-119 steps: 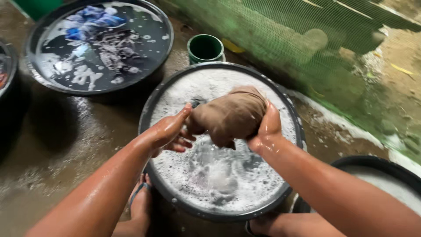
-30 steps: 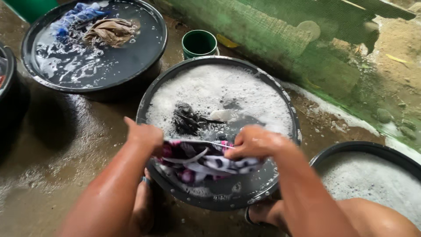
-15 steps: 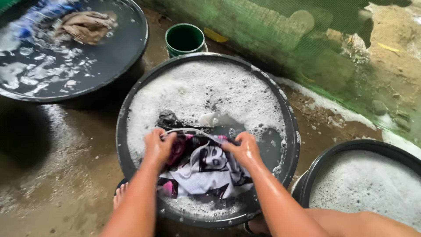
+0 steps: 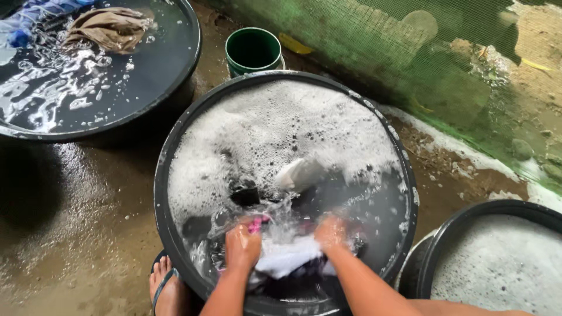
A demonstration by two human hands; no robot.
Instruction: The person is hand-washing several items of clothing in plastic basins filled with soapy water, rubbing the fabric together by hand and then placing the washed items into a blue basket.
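**Both hands pressing a patterned garment into the suds**

Low in the centre of the frame, the left hand [image 4: 243, 246] and the right hand [image 4: 331, 233] are plunged side by side into the soapy basin [image 4: 175, 152], each curled down onto a white, pink and black garment [image 4: 285, 260]. The cloth lies bunched between and just below them at the near rim, half under water, likely so it soaks and can be rubbed against itself. The fingers of both hands are bent and closed into the fabric; foam and splashing blur the tips, so exactly how tight the grip is cannot be told. A pale lump [image 4: 300, 171], perhaps soap or cloth, and dark submerged laundry [image 4: 244, 196] sit just above the hands in the water.

Upper left, a second basin [image 4: 175, 70] of clear water holds a brown cloth [image 4: 108, 26]. A green cup [image 4: 253, 50] stands between the basins at top centre. A third sudsy basin [image 4: 445, 234] sits lower right, and a sandalled foot [image 4: 167, 289] shows at the lower left
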